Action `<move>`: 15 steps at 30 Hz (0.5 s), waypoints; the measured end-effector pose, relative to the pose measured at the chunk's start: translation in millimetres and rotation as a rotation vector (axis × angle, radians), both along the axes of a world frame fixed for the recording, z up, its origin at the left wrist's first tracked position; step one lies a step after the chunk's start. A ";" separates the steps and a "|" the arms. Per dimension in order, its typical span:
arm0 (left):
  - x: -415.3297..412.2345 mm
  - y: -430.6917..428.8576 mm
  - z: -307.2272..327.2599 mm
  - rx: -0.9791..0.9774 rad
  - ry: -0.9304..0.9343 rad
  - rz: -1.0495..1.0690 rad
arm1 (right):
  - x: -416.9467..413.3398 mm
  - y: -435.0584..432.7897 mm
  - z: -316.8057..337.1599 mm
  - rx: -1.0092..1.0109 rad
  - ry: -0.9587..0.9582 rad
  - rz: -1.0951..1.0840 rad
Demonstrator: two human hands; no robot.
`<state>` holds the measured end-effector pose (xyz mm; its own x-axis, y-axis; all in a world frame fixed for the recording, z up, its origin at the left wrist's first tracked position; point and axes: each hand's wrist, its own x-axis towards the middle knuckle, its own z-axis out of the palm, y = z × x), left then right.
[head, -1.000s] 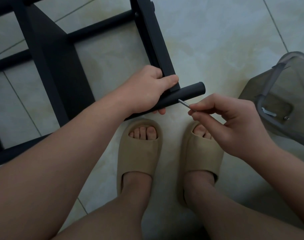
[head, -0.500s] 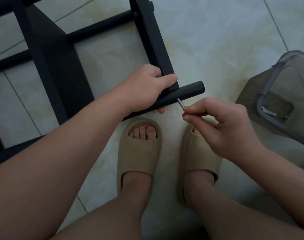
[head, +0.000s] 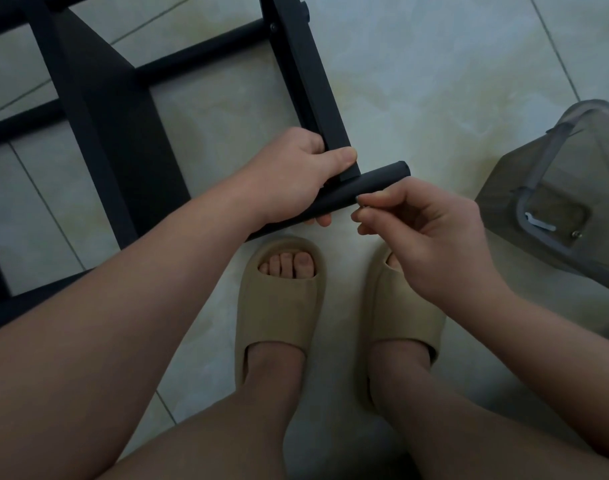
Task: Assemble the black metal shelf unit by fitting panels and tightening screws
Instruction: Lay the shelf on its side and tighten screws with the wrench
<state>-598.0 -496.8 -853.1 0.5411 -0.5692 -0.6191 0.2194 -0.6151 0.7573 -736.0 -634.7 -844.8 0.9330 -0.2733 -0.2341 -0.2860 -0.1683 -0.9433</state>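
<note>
While the left hand clamps the black round metal tube against the black flat metal upright at 12 o'clock, the right hand pinches something tiny, likely a screw, under the tube. Black metal shelf frame partly built; this joint looks unscrewed, tightening left.

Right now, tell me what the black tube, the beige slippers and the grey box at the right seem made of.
Black round tube: probably painted metal; matte, even dark coat, rigid straight form.
Beige open-toe slippers: likely moulded foam or rubber; thick, seamless, dull.
Smoky grey box: translucent plastic, slightly glossy; contents show through its wall.
</note>
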 end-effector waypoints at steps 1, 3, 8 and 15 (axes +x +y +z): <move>0.0 0.1 -0.2 -0.001 0.000 0.000 | 0.3 0.8 0.1 0.000 0.004 -0.003; 0.2 0.4 -0.7 -0.005 0.002 0.001 | -0.1 2.2 0.8 -0.012 0.006 -0.008; 0.1 0.5 -1.7 -0.029 0.015 0.011 | 0.1 4.8 1.8 -0.013 0.012 -0.028; 0.6 0.6 -2.6 -0.048 0.020 0.019 | 3.2 11.9 5.7 0.274 0.087 -0.173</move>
<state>-597.4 -496.2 -855.7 0.5398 -0.5884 -0.6020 0.2464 -0.5734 0.7813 -732.8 -622.8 -839.1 0.8516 -0.3417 -0.3976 -0.3699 0.1458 -0.9175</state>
